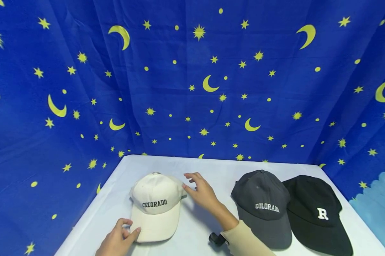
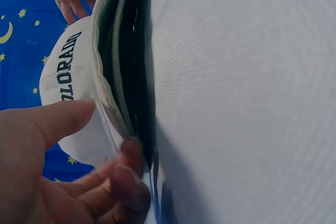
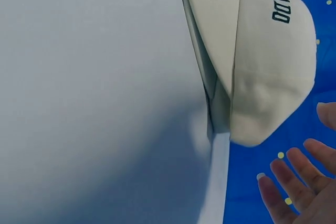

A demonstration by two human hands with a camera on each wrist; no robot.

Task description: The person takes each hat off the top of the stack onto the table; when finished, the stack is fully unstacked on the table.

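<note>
A white baseball cap [image 1: 156, 199] with dark COLORADO lettering lies on the white table, its brim toward me. In the left wrist view, a second curved edge [image 2: 122, 51] shows beneath the brim. My left hand [image 1: 117, 239] is at the left side of the brim, thumb overlapping its edge and fingers loosely bent, thumb and fingertips apart. Close by the cap's right rear side is my right hand [image 1: 202, 193], fingers spread and holding nothing. In the right wrist view, the right hand's fingers [image 3: 294, 182] are apart from the white cap's crown [image 3: 268, 72].
To the right lie a dark grey COLORADO cap [image 1: 259, 195] and a black cap [image 1: 314, 202] with a white R, overlapping. A small black object [image 1: 216, 239] is at the right sleeve cuff. Blue star-and-moon curtains [image 1: 192, 78] stand behind the white table [image 1: 211, 167].
</note>
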